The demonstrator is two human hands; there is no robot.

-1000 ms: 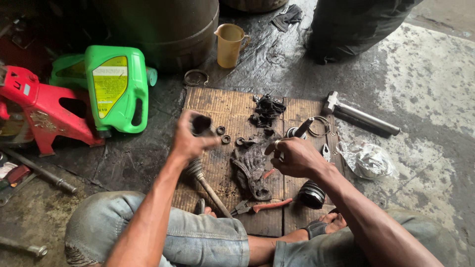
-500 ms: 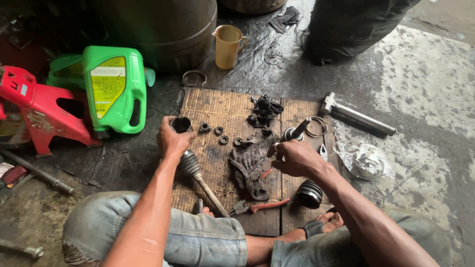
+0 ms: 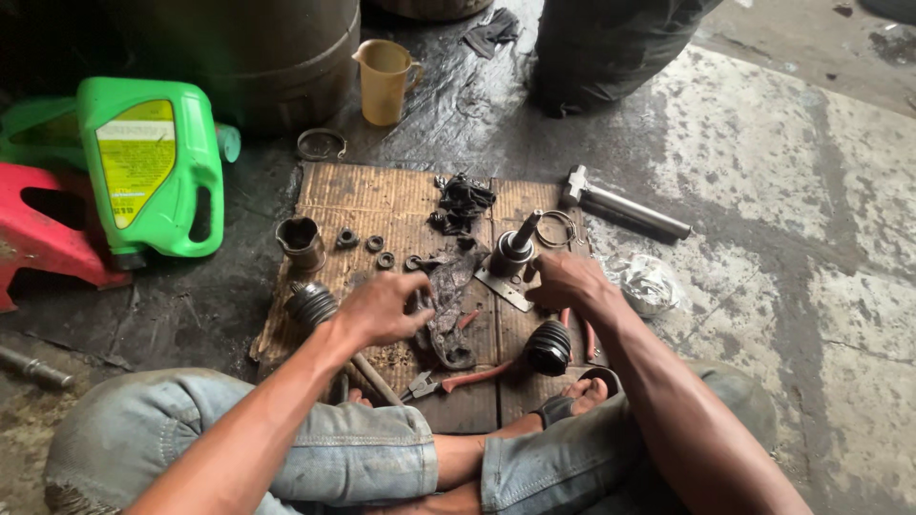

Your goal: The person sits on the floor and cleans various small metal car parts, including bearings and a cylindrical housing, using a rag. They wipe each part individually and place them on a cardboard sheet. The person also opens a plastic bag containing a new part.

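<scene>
Greasy black rag (image 3: 447, 305) under left hand (image 3: 382, 307), fingers spread, gripping nothing; right hand (image 3: 565, 281) pinching steel plate (image 3: 504, 284) beneath upright joint stub (image 3: 515, 246); rubber boot (image 3: 549, 347), cup (image 3: 301, 240), washers (image 3: 374, 250) lie dismantled on cardboard (image 3: 382, 195); reassembly outstanding.

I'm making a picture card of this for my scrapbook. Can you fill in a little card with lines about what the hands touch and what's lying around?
Place: greasy workshop floor, worn cardboard sheet as a work mat
Left hand: open, reaching to a dirty dark rag
Right hand: resting by a greasy metal joint with a short shaft
Beside left hand: black ribbed rubber boot on a rod
Small parts: dark metal cup, little rings
Tools: red-handled pliers, steel hammer
Around: green plastic jug, tan plastic mug
</scene>
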